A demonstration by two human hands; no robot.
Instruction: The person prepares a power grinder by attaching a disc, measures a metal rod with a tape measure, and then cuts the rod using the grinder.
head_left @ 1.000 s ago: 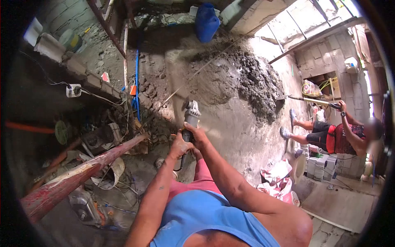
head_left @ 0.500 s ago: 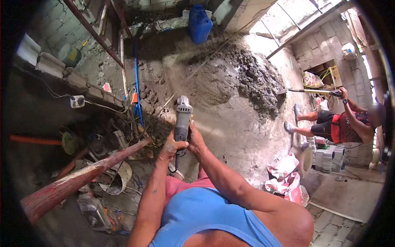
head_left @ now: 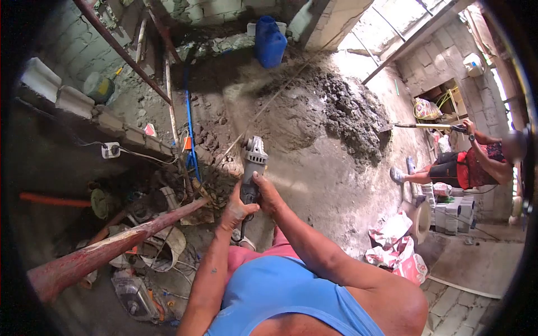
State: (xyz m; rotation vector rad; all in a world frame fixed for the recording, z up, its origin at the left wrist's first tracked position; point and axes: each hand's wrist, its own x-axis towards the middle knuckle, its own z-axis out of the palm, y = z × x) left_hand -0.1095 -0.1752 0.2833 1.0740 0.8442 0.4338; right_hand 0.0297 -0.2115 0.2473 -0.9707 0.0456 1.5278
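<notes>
An angle grinder point(head_left: 255, 162), with a grey body and a metal gear head, is held out in front of my body, its head pointing away from me. My left hand point(head_left: 238, 209) wraps the rear of its body from the left. On the right side my right hand point(head_left: 267, 192) grips the same body, thumb lying along the top. A dark cord hangs from the grinder's back end toward my legs. Whether a disc is fitted cannot be made out. Just past the head runs a long thin line point(head_left: 262, 112), crossing above the floor diagonally.
A heap of wet mortar point(head_left: 353, 112) lies ahead; a co-worker point(head_left: 476, 162) at right holds a shovel point(head_left: 423, 126) against it. A blue jerrycan point(head_left: 270, 43) stands behind. A reddish pole point(head_left: 123, 241) juts in at left, near a wall outlet point(head_left: 111, 150). Torn sacks point(head_left: 395, 246) lie right.
The grinder and both my hands have shifted slightly right and down in view, with the head tilted a little more rightward. The co-worker's feet have moved. My grip stays on the grinder.
</notes>
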